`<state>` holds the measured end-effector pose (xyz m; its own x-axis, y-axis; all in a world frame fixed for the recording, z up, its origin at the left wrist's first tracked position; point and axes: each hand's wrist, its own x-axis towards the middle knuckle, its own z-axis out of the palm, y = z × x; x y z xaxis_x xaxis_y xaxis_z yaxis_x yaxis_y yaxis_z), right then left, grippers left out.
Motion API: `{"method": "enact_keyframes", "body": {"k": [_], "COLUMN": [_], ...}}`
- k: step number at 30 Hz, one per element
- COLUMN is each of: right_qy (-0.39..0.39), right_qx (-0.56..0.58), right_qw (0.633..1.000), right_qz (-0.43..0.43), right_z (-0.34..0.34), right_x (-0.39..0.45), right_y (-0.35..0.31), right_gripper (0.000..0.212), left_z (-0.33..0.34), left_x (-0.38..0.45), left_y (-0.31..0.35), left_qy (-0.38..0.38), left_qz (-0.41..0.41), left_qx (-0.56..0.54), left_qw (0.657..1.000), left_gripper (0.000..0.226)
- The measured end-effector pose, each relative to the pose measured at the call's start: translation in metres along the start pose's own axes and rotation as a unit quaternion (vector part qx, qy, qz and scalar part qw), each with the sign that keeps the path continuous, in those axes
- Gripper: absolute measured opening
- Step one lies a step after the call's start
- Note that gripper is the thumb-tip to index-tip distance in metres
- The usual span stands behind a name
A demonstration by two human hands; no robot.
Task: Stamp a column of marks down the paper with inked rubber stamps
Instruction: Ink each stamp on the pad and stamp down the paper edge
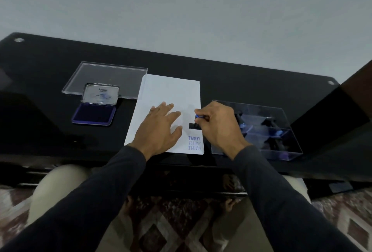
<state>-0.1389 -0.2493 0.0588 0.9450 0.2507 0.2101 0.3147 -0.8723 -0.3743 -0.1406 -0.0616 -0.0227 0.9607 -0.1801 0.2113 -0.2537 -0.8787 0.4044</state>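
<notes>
head view: my left hand (161, 125) lies flat with fingers spread on the paper (171, 94), centre frame. my right hand (219, 124) pinches the stamp (196, 124) over the paper's right edge, just above three blue marks (195, 143) at its lower right. the ink pad (93, 113) sits open at left on the worktop (241, 82). i judge a tilted press could smudge or overlap the column.
</notes>
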Motion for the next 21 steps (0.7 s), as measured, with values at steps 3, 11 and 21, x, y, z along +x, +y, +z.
{"method": "enact_keyframes", "body": {"k": [3, 11, 21], "right_qy": [-0.003, -0.005, -0.026], "right_qx": [-0.003, 0.016, -0.007], "right_qw": [1.000, 1.000, 0.999], "right_qz": [-0.001, -0.017, -0.026], "right_z": [0.002, 0.006, 0.007], "right_x": [-0.005, -0.007, -0.007], "right_y": [0.006, 0.010, 0.006], "right_gripper": [0.022, 0.016, 0.017], "left_z": [0.006, 0.013, 0.018], "left_x": [0.001, 0.000, -0.002], "left_y": [0.001, -0.003, -0.007], "left_qy": [-0.009, -0.026, -0.020], "left_qz": [0.003, 0.005, 0.010], "left_qx": [0.015, 0.035, 0.043], "left_qw": [1.000, 0.999, 0.999], "left_gripper": [0.055, 0.055, 0.059]}}
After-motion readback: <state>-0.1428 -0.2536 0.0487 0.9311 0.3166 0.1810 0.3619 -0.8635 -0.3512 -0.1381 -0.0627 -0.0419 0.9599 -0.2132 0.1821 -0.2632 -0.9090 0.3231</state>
